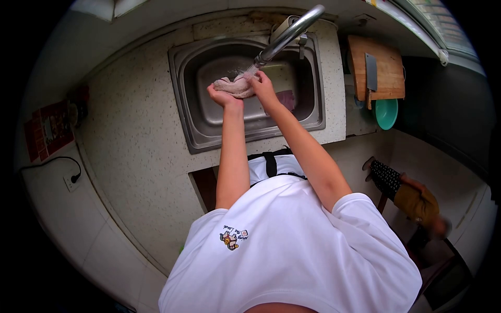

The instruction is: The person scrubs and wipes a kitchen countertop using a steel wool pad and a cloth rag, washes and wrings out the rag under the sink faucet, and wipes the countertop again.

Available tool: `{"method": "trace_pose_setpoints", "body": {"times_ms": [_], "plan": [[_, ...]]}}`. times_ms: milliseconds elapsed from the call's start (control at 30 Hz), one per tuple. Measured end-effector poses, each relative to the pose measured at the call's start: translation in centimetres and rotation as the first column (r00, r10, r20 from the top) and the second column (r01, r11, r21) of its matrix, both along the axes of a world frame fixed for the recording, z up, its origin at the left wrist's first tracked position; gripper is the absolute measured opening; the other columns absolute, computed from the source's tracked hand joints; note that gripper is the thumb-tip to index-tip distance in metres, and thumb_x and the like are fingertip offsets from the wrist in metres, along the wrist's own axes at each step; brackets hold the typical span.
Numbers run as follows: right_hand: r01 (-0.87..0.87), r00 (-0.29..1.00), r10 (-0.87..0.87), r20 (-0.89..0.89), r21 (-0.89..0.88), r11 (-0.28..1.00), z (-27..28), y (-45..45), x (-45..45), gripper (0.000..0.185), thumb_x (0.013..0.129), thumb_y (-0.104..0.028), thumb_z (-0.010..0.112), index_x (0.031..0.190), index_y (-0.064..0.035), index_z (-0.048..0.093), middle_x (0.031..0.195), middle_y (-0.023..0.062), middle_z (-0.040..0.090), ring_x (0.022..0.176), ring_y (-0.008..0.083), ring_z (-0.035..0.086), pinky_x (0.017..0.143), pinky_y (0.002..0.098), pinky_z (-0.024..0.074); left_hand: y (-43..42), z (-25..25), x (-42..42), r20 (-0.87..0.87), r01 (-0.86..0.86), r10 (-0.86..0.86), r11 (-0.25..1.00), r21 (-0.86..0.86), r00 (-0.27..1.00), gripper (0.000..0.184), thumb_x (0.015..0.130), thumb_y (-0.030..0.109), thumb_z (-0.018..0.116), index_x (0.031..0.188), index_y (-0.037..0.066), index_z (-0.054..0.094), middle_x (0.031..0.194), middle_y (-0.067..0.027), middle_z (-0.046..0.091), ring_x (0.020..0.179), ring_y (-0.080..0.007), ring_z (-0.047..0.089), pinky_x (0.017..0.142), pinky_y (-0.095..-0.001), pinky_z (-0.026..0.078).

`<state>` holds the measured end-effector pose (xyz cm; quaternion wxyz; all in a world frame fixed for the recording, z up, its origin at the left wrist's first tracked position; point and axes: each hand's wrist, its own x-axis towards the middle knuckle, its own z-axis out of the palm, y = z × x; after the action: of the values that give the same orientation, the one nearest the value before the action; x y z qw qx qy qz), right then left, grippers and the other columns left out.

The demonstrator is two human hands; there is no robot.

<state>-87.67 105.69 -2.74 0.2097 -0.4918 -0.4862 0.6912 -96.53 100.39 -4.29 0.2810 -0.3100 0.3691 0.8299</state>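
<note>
A pale pink piece of raw meat (236, 87) is held over the sink (213, 112), under the stream from the tap (289, 34). My left hand (223, 97) cups its left end from below, fingers curled around it. At the right end, the fingers of my right hand (264, 87) grip the meat close to where the water lands. Water splashes off its top. Behind my right wrist, a purplish flat thing (285, 100) lies in the sink; its kind cannot be made out.
A wooden cutting board (386, 65) with a cleaver (371, 72) stands to the right, above a turquoise bowl (386, 113). Speckled counter (130, 125) stretches left of the sink. A plugged-in black cable (75, 177) is at far left. Another person (412, 201) is at lower right.
</note>
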Motion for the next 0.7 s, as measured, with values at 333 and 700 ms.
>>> {"method": "trace_pose_setpoints", "body": {"times_ms": [333, 700], "plan": [[0.096, 0.921, -0.198, -0.335, -0.297, 0.950, 1.2, 0.2, -1.8, 0.019, 0.086, -0.012, 0.055, 0.102, -0.0021, 0.056, 0.100, 0.0083, 0.061, 0.090, 0.0184, 0.060, 0.085, 0.0313, 0.0479, -1.0, 2.3, 0.2, 0.003, 0.207, -0.210, 0.966, 0.153, 0.978, 0.047, 0.083, 0.047, 0.041, 0.102, 0.006, 0.054, 0.107, -0.0126, 0.057, 0.103, -0.0296, 0.053, 0.093, -0.0447, 0.040], [0.175, 0.933, -0.155, -0.326, 0.033, 0.984, 1.9, -1.1, 0.2, 0.013, 0.072, -0.006, 0.058, 0.083, 0.0002, 0.060, 0.077, 0.0001, 0.059, 0.073, 0.0062, 0.051, 0.069, 0.0221, 0.0455, 0.7, -1.7, 0.9, 0.164, 0.574, -0.575, 0.817, 0.060, 0.802, 0.031, 0.087, 0.036, 0.056, 0.106, 0.011, 0.054, 0.100, -0.0049, 0.060, 0.090, -0.0211, 0.061, 0.079, -0.0347, 0.052]]}}
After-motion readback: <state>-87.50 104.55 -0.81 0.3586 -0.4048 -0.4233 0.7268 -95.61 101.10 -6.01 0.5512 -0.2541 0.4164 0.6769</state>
